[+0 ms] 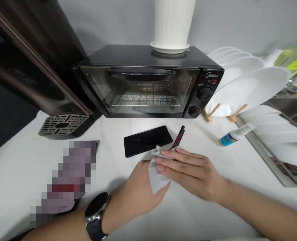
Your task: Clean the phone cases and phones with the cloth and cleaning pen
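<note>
At mid-bench the left hand (138,190), just in front of the black phone (147,140), cups a white cloth (156,179) (thin, limp, light by the look, best pinched at a corner), and the right hand (188,174) lies on it with fingers flat and together

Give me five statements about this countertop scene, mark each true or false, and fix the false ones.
1. The left hand and the right hand both touch the white wipe. True.
2. The black phone leans upright against the toaster oven. False: it lies flat on the counter, in front of the oven.
3. The spray bottle lies on its side. True.
4. The oven door hangs open. False: it is shut.
5. The watch is on the right wrist. False: it is on the left wrist.
</note>
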`<state>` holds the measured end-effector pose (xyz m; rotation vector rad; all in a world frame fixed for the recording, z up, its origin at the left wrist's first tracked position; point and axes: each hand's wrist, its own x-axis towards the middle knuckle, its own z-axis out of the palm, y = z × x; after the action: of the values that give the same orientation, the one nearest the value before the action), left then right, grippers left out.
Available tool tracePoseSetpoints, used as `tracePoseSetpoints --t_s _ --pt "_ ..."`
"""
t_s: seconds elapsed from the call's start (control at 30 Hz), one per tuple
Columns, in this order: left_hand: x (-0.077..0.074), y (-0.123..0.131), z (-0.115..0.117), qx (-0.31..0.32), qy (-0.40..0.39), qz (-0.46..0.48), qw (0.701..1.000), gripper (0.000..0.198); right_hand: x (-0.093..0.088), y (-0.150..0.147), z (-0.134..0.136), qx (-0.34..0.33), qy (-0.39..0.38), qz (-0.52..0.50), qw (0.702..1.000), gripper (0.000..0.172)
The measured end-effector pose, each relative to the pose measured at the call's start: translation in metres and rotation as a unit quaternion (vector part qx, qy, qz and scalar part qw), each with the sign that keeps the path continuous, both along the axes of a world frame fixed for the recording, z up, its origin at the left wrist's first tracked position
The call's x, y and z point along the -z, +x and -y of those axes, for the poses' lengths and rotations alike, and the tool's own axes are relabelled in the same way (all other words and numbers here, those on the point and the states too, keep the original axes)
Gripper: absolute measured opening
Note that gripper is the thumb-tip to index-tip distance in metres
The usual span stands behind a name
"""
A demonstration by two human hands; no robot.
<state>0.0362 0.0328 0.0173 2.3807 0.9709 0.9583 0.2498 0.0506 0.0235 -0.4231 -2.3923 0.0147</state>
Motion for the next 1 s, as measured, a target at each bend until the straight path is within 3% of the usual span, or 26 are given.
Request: tracePoseSetpoints --t_s 0.1,0.2,0.27,0.33,0.43,0.53,0.6,0.7,0.87,1.0 --pt "-0.003 0.003 -0.001 -0.051 -0.017 -0.054 0.997 0.017 0.007 0.012 -0.018 0.062 -0.013 -0.029 0.998 0.046" --pt "-0.007 0.004 -0.002 -0.046 -0.045 -0.047 0.997 0.017 0.011 0.022 -0.035 0.16 -0.044 -0.069 0.984 0.052" --pt "-0.007 0.005 -0.003 -0.042 -0.052 -0.04 0.997 0.017 0.012 0.022 -0.038 0.184 -0.049 -0.093 0.977 0.052" --pt "-0.006 0.005 -0.003 -0.049 -0.046 -0.048 0.997 0.019 0.011 0.017 -0.034 0.16 -0.046 -0.1 0.981 0.05" --pt "-0.001 0.002 -0.001 -0.05 -0.033 -0.02 0.998 0.017 0.01 0.001 -0.015 0.072 -0.021 -0.081 0.994 0.049" --pt "0.003 -0.001 0.001 -0.009 -0.012 0.059 0.998 0.01 0.01 -0.012 0.001 -0.009 0.013 -0.058 0.998 0.048" --pt "0.004 -0.001 0.002 0.0 0.009 0.069 0.998 0.01 0.01 -0.012 0.002 -0.027 0.018 -0.054 0.998 0.05" --pt "0.0 0.0 0.0 -0.037 0.0 0.0 0.999 0.014 0.01 -0.001 -0.012 0.0 -0.011 -0.058 0.998 0.052" --pt "-0.009 0.003 -0.003 -0.033 -0.046 -0.048 0.997 0.019 0.012 0.019 -0.041 0.14 -0.075 -0.11 0.981 0.055" --pt "-0.005 0.002 -0.002 -0.054 -0.045 -0.048 0.996 0.019 0.01 0.008 -0.024 0.089 -0.068 -0.104 0.988 0.055"
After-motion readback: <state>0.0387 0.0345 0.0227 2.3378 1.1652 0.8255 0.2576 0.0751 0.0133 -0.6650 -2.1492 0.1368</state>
